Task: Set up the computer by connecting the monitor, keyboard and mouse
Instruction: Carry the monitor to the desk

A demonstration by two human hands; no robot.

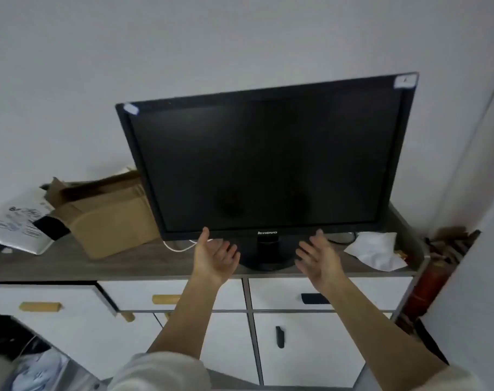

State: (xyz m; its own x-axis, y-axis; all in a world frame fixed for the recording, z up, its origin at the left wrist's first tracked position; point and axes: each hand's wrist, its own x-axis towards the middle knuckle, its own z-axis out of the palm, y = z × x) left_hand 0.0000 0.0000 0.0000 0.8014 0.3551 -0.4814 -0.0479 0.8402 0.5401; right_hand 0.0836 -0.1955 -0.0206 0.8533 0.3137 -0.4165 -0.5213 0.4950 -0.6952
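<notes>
While one monitor (pixel 268 162) stands dark, two hands, left hand (pixel 215 256) and right hand (pixel 319 256), hover spread, seemingly untouching.

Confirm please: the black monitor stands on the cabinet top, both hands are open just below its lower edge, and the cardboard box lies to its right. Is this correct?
One detail is wrong. In the head view the cardboard box lies to the left of the monitor, not the right. The monitor does stand on the cabinet top, with the left hand and right hand open below it.
</notes>
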